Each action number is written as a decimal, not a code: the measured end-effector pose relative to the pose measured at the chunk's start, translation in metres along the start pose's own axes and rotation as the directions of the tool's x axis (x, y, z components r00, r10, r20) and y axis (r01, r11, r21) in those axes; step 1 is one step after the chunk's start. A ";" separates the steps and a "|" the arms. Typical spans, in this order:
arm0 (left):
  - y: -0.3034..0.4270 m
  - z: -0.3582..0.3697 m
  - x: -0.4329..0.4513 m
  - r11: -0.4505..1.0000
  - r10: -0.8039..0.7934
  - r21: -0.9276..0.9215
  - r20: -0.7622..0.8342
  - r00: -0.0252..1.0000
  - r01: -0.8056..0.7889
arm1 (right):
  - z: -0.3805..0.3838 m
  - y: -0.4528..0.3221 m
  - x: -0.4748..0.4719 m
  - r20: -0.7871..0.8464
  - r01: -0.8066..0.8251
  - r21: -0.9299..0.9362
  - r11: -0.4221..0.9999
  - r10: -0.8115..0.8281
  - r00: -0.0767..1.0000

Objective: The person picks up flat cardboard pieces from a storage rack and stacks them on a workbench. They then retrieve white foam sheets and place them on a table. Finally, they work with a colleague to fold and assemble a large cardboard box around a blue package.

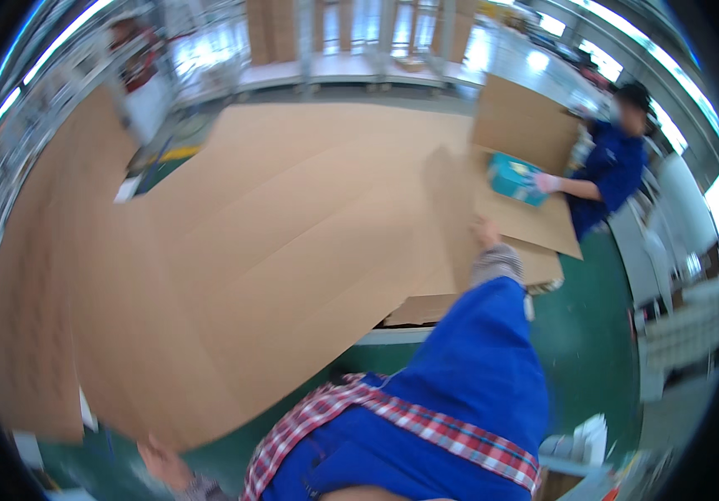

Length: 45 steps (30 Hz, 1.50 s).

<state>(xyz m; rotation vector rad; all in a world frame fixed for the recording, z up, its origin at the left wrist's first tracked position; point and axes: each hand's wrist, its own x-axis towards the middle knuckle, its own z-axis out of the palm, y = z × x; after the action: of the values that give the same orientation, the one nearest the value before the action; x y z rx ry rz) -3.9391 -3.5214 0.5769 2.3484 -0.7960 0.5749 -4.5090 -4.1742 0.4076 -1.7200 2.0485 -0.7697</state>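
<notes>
A very large flat sheet of brown corrugated cardboard [309, 213] spreads across the view, with a folded flap [33, 282] along its left side. My left hand [164, 462] grips the sheet's near edge at the lower left, its fingertips partly hidden. At the sheet's right end is my right hand [486, 233], the arm stretched forward; blur hides whether its fingers hold the edge or only rest there. Beyond it, a co-worker's gloved hand [547, 183] touches a teal box [513, 178] that lies on smaller cardboard pieces [547, 228].
The co-worker [613, 156] in blue stands at the right, beside an upright cardboard panel [522, 122]. Under the sheet's near edge shows more cardboard [422, 310]. Racks with boards [271, 37] stand behind. White equipment [679, 219] lines the right side of the green floor [578, 338].
</notes>
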 end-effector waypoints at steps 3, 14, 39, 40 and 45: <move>-0.013 0.010 -0.010 0.963 -0.036 0.258 -0.159 0.987 0.077 | 0.023 -0.017 -0.003 -0.056 0.043 0.035 0.998 -0.041 0.998; -0.030 0.021 -0.021 0.950 -0.268 -0.157 0.044 0.962 0.271 | 0.001 -0.074 -0.008 -0.336 0.060 -0.610 0.790 -0.327 0.883; 0.142 0.248 -0.087 0.546 0.763 -0.492 0.626 0.160 -0.679 | 0.080 -0.097 -0.065 0.525 0.104 0.103 0.989 -0.143 0.839; 0.141 0.251 -0.087 0.595 0.695 -0.573 0.719 0.002 -0.563 | 0.080 -0.095 -0.064 0.520 0.154 0.075 0.985 -0.170 0.837; 0.099 0.240 -0.022 0.916 0.401 -0.219 0.449 0.799 -0.337 | 0.083 -0.081 -0.052 0.531 0.132 0.094 0.987 -0.162 0.832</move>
<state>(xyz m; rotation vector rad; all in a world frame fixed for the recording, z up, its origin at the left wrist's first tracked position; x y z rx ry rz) -3.9704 -3.7323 0.4268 2.2471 -1.5011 0.0598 -4.3863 -4.1472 0.3882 -1.8195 1.5125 -0.3164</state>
